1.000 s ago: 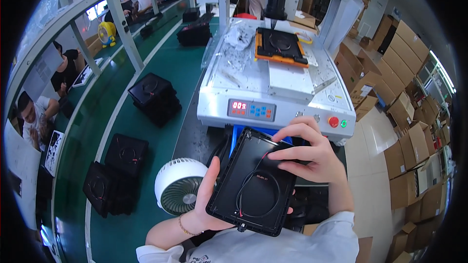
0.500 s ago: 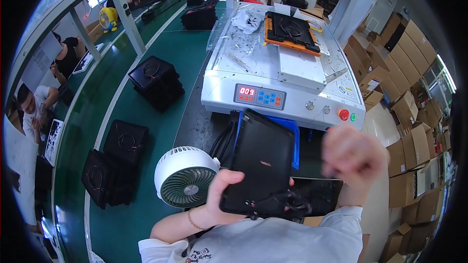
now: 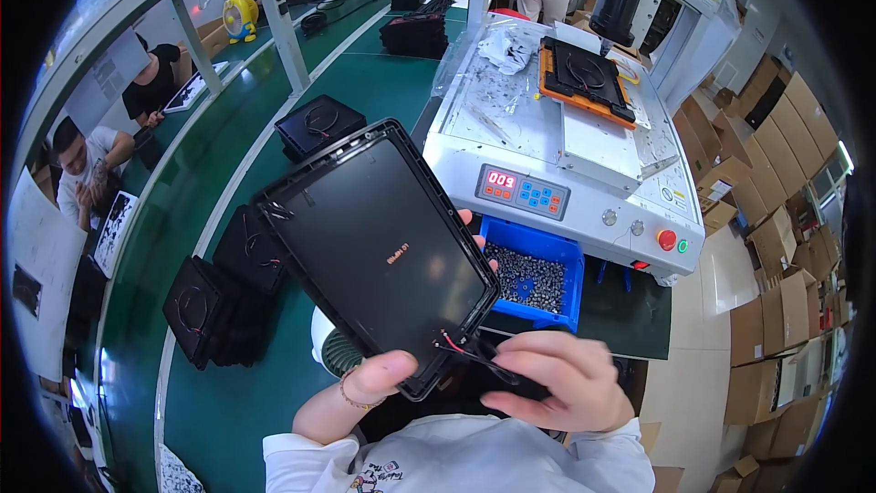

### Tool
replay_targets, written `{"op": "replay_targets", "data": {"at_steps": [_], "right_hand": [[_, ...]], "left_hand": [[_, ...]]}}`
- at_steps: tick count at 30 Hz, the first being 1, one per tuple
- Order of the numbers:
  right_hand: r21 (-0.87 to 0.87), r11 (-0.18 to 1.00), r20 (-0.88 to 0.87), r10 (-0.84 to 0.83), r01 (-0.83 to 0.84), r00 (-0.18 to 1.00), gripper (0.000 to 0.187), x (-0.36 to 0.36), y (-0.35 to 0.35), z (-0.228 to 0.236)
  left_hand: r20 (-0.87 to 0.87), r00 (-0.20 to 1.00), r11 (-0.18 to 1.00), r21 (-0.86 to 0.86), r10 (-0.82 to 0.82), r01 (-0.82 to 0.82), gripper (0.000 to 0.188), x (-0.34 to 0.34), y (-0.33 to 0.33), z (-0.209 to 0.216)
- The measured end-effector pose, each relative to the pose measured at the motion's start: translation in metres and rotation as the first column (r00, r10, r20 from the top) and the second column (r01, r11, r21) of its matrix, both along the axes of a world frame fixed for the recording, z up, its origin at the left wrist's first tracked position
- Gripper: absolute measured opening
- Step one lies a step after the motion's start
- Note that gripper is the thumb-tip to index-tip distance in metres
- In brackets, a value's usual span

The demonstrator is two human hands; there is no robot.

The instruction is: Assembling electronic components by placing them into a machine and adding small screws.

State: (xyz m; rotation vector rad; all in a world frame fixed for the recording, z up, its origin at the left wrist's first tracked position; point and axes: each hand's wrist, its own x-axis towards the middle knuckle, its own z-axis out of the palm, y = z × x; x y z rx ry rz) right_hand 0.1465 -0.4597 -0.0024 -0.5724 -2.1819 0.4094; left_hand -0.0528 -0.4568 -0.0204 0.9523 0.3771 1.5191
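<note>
My left hand (image 3: 372,380) holds a black rectangular plastic housing (image 3: 365,246), tilted in front of me. Its thumb lies at the lower edge; fingertips show past the right edge. A raised rim runs round the housing's flat dark face, which bears a small printed mark. From its lower right corner come thin red and black wires (image 3: 453,345) and a dark cable. Beside that corner is my right hand (image 3: 566,383), fingers curved and thumb apart from them. The cable passes near its fingertips; no firm grip on it shows.
A blue bin (image 3: 577,288) of small metal parts sits below the white machine (image 3: 456,151). On the machine lies a black housing in an orange fixture (image 3: 547,82). Stacked housings (image 3: 196,306) stand on the green bench at left, near a white fan (image 3: 328,342). Cardboard boxes (image 3: 776,319) line the right.
The housing has swung up and left, its rimmed face now showing, and uncovers the blue bin. My right hand has come down and left to the wires. The view has shifted left.
</note>
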Motion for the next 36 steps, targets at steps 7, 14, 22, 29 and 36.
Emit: {"op": "replay_targets", "data": {"at_steps": [7,14,22,29,36], "right_hand": [[-0.568,0.803,-0.195,0.079,-0.178,0.978,0.019,-0.010,-0.004,-0.031],[-0.778,0.318,-0.585,-0.051,-0.542,0.809,0.003,-0.025,-0.002,-0.058],[-0.762,0.330,-0.633,-0.192,-0.558,0.750,0.010,-0.034,-0.005,-0.081],[-0.771,0.250,-0.634,-0.215,-0.586,0.743,0.009,-0.030,-0.003,-0.086],[-0.735,0.381,-0.664,-0.237,-0.560,0.709,0.004,-0.037,-0.003,-0.093]], "left_hand": [[0.171,0.985,0.993,-0.122,0.018,0.003,0.100,-0.002,0.001,0.007],[0.151,0.988,0.995,-0.097,0.017,-0.002,0.104,-0.003,0.002,-0.002],[0.026,0.997,0.991,-0.114,0.066,-0.063,0.108,0.004,0.001,-0.005],[0.095,0.995,0.986,-0.168,0.015,0.001,0.111,0.007,-0.001,-0.011],[0.199,0.976,0.985,-0.128,-0.093,0.119,0.103,0.007,0.000,-0.012]]}}
